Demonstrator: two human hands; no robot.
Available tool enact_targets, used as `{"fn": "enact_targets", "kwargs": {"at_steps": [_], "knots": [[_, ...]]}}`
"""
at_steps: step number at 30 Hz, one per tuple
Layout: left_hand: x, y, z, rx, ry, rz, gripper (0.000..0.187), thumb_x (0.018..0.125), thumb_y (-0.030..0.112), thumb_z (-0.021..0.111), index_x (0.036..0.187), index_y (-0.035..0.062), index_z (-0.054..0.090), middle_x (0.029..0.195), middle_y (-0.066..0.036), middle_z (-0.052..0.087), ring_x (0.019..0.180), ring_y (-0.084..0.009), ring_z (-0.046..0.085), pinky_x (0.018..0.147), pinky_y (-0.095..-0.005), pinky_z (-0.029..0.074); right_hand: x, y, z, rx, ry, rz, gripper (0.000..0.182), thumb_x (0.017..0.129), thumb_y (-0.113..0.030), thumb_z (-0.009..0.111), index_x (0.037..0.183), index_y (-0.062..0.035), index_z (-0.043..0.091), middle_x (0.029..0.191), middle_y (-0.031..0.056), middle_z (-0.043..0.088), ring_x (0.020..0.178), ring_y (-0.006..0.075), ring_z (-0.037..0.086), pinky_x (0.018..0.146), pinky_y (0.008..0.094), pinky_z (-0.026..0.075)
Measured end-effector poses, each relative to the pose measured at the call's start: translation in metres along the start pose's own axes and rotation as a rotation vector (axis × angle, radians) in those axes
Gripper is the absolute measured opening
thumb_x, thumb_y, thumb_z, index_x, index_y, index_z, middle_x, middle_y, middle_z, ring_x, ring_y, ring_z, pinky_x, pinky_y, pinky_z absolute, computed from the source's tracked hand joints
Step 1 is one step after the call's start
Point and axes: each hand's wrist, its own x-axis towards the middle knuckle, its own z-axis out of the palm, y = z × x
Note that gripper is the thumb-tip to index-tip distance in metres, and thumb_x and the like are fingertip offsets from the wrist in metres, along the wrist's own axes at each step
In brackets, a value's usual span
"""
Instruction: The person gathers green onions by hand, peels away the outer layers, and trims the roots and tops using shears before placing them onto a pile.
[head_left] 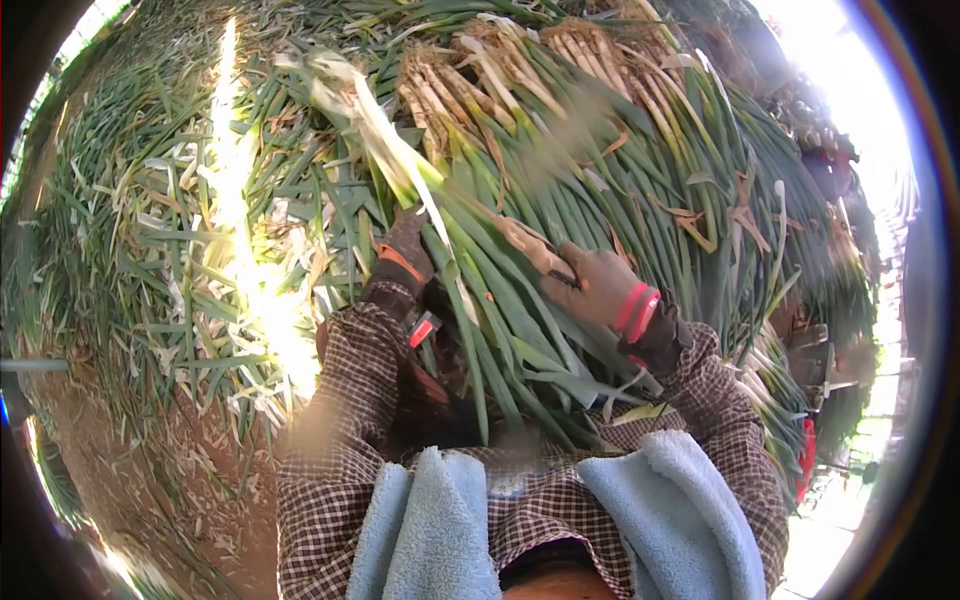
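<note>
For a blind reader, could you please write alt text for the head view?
Two gloved hands, left hand and right hand, hold a bunch of green onions before a large pile of onions. Trimmed leaves litter the ground; a blue towel drapes the person's chest.

— How is the scene lit?

— Strong daylight is seen throughout. A blown-out streak of glare is laid over the cut leaves [240,260] on the left, where detail is washed to white and yellow. The upper right corner is also overexposed.

— Are shadows present?

— Deep shade is found under the checked sleeves [360,380] and between the stalks near the middle.

— What about sharpness?

— Motion blur is noted on the roots of the onion pile [560,130] at the top and around the right hand [600,285]. The blue towel [440,530] close to the lens is rendered soft.

— And the edges?

— Heavy fisheye bending is shown; the frame is ringed by a black vignette with colour fringing.
</note>
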Motion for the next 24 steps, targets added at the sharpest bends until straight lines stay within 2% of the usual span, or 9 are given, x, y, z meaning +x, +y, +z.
{"fn": "enact_targets", "kwargs": {"at_steps": [4, 7, 8, 11, 12, 15, 18, 20, 24], "knots": [[-0.005, 0.001, 0.012, 0.003, 0.094, -0.071, 0.023, 0.089, 0.025, 0.064, 0.107, 0.0121, 0.068, 0.093, -0.004, 0.063, 0.078, -0.0209, 0.058, 0.068, -0.0378, 0.049, 0.027, 0.001, 0.000, 0.040, -0.007, 0.023, 0.043, 0.085, -0.043, 0.063, 0.099, -0.0033, 0.061, 0.083, 0.0224, 0.066, 0.079, 0.0421, 0.064, 0.072, 0.0493, 0.049], [-0.013, 0.004, 0.024, 0.030, 0.049, -0.142, 0.021, 0.088, 0.027, 0.064, 0.104, 0.0129, 0.068, 0.089, -0.003, 0.063, 0.078, -0.0190, 0.057, 0.068, -0.0361, 0.048, 0.060, 0.018, 0.007, 0.052, 0.058, -0.056, 0.041, 0.085, -0.040, 0.065, 0.102, -0.0028, 0.062, 0.080, 0.0209, 0.066, 0.076, 0.0377, 0.065, 0.068, 0.0445, 0.049], [-0.018, 0.002, 0.028, 0.058, 0.016, -0.087, 0.019, 0.088, 0.027, 0.064, 0.100, 0.0134, 0.068, 0.088, -0.002, 0.064, 0.078, -0.0183, 0.059, 0.069, -0.0359, 0.050, 0.073, 0.019, 0.007, 0.079, 0.061, -0.032, 0.043, 0.085, -0.041, 0.065, 0.104, -0.0026, 0.064, 0.080, 0.0204, 0.066, 0.075, 0.0363, 0.065, 0.069, 0.0429, 0.049], [-0.012, -0.004, 0.028, 0.074, 0.030, -0.146, 0.019, 0.089, 0.026, 0.063, 0.100, 0.0122, 0.068, 0.090, -0.004, 0.065, 0.078, -0.0199, 0.061, 0.068, -0.0382, 0.052, 0.114, 0.012, 0.002, 0.062, 0.063, -0.033, 0.043, 0.085, -0.042, 0.066, 0.103, -0.0025, 0.064, 0.081, 0.0204, 0.066, 0.076, 0.0356, 0.065, 0.070, 0.0427, 0.049], [-0.002, -0.008, 0.022, 0.083, 0.033, -0.163, 0.020, 0.089, 0.026, 0.062, 0.101, 0.0113, 0.068, 0.091, -0.005, 0.065, 0.079, -0.0213, 0.062, 0.067, -0.0397, 0.053, 0.130, 0.009, 0.001, 0.050, 0.027, -0.010, 0.049, 0.082, -0.048, 0.063, 0.097, -0.0018, 0.066, 0.086, 0.0222, 0.067, 0.084, 0.0398, 0.065, 0.076, 0.0471, 0.049], [0.035, -0.035, -0.001, 0.105, 0.089, -0.135, 0.021, 0.088, 0.025, 0.062, 0.102, 0.0094, 0.067, 0.090, -0.006, 0.065, 0.077, -0.0221, 0.062, 0.065, -0.0398, 0.053, 0.164, -0.001, 0.000, -0.027, 0.068, -0.026, 0.050, 0.083, -0.050, 0.061, 0.096, -0.0016, 0.065, 0.087, 0.0226, 0.067, 0.084, 0.0392, 0.065, 0.076, 0.0472, 0.049], [0.012, -0.021, 0.034, 0.507, 0.094, 0.037, 0.023, 0.086, 0.022, 0.065, 0.102, 0.0055, 0.067, 0.086, -0.008, 0.065, 0.075, -0.0211, 0.060, 0.062, -0.0391, 0.048, 0.171, 0.006, 0.010, -0.190, 0.084, -0.115, 0.048, 0.085, -0.045, 0.060, 0.108, -0.0036, 0.060, 0.087, 0.0228, 0.067, 0.081, 0.0431, 0.063, 0.072, 0.0506, 0.049], [0.024, -0.025, 0.032, 0.749, 0.070, 0.160, 0.025, 0.084, 0.021, 0.066, 0.101, 0.0028, 0.067, 0.088, -0.008, 0.067, 0.073, -0.0202, 0.060, 0.061, -0.0389, 0.045, 0.158, -0.001, 0.008, -0.279, 0.065, -0.044, 0.049, 0.085, -0.046, 0.059, 0.110, -0.0038, 0.058, 0.088, 0.0236, 0.067, 0.083, 0.0429, 0.064, 0.073, 0.0516, 0.049], [0.037, -0.028, 0.049, 0.945, 0.181, 0.058, 0.035, 0.076, 0.022, 0.074, 0.103, 0.0013, 0.067, 0.099, -0.011, 0.071, 0.088, -0.0269, 0.067, 0.077, -0.0376, 0.050, 0.142, -0.002, 0.007, -0.358, 0.013, 0.012, 0.049, 0.086, -0.045, 0.058, 0.112, -0.0033, 0.058, 0.088, 0.0239, 0.067, 0.083, 0.0422, 0.064, 0.073, 0.0517, 0.050]]}}
